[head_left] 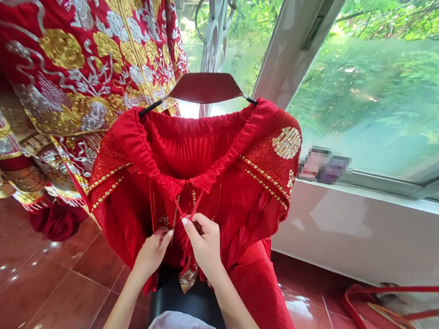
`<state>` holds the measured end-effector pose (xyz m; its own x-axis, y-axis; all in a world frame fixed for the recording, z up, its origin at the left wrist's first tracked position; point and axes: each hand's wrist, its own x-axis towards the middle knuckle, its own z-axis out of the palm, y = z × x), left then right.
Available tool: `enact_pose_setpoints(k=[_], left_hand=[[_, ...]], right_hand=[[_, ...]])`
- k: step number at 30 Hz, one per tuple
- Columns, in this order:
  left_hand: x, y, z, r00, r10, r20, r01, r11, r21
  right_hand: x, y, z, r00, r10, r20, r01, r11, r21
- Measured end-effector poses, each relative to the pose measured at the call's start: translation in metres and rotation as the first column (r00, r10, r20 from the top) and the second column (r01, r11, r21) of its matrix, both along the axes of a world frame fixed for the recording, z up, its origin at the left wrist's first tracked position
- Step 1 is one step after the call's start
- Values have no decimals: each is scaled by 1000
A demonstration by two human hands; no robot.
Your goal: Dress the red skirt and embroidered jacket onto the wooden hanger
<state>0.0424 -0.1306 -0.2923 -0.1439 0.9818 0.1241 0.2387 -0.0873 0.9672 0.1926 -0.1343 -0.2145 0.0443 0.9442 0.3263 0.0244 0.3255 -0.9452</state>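
Observation:
A red skirt (205,151) with gold trim hangs by its gathered waistband on a dark red hanger (206,86). My right hand (202,241) pinches a thin red drawstring (188,212) at the front of the waistband. My left hand (153,250) is closed on the red fabric just below and to the left of it. Both hands are close together at the middle of the garment.
A red jacket (67,50) with heavy gold and silver embroidery hangs at the left. A window (378,78) with green trees outside is behind, with a white sill (381,201). Red floor tiles (23,278) lie below, and a red frame (386,313) lies at right.

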Motion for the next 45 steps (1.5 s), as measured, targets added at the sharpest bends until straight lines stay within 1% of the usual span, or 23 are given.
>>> enact_pose_setpoints(k=[2,4,6,8,10,13,15,17,19,21,22,25,27,29,31,32,34,36,38,40,41,42,45], left_hand=[[4,1,35,998,-50,-48,52,998,38],[16,4,67,985,-173,-25,175,978,114],[32,7,86,961,-275,6,270,948,168],[45,7,93,962,-273,-16,271,942,196],[50,5,92,976,-177,-130,204,950,237],[46,3,98,948,-52,-315,162,929,334],[40,3,111,936,-40,-349,182,905,384],[31,5,129,937,7,-348,161,878,451],[21,6,149,935,139,-327,70,829,554],[10,5,164,915,291,-278,-40,752,658],[4,4,171,900,345,-265,-71,717,694],[-17,0,184,846,452,-283,-83,636,767],[-36,1,191,800,540,-262,-102,552,827],[-58,7,197,765,614,-195,-159,473,867],[-77,17,199,735,661,-152,-212,436,874],[-82,22,198,712,686,-149,-232,429,873],[-84,29,196,642,750,-161,-260,410,874],[-74,31,194,554,806,-208,-276,413,868],[-55,30,192,440,868,-231,-287,380,879],[-33,29,190,334,911,-243,-244,333,911],[-23,30,188,314,913,-259,-199,330,923],[-13,31,186,319,902,-291,-142,349,926],[8,39,177,366,837,-407,19,430,903]], right_hand=[[-2,0,0,1000,-8,1,8,1000,-5],[-4,-1,1,1000,-19,16,19,1000,5],[-3,-3,2,999,-20,29,20,1000,24],[1,-4,5,999,5,49,-7,999,40],[8,-5,9,994,13,107,-19,998,60],[23,-3,18,974,12,226,-40,992,118],[36,1,27,953,-16,303,-36,986,165],[51,5,38,925,-91,370,-1,970,241],[67,10,51,902,-149,405,0,938,346],[84,15,63,897,-162,412,-39,898,438],[93,18,68,895,-169,413,-53,879,475],[116,27,85,881,-224,418,-47,836,547],[129,38,95,869,-271,414,-13,823,567],[140,53,102,862,-312,400,35,823,567],[145,69,104,855,-346,387,82,826,557],[145,75,104,850,-360,384,101,827,553],[140,83,100,837,-386,388,121,822,556],[131,84,94,808,-413,419,120,813,570],[119,81,91,763,-453,460,105,790,604],[107,76,89,722,-491,488,85,762,642],[102,75,89,710,-504,492,76,750,658],[96,74,90,705,-509,493,70,743,666],[78,74,92,716,-493,494,53,744,666]])
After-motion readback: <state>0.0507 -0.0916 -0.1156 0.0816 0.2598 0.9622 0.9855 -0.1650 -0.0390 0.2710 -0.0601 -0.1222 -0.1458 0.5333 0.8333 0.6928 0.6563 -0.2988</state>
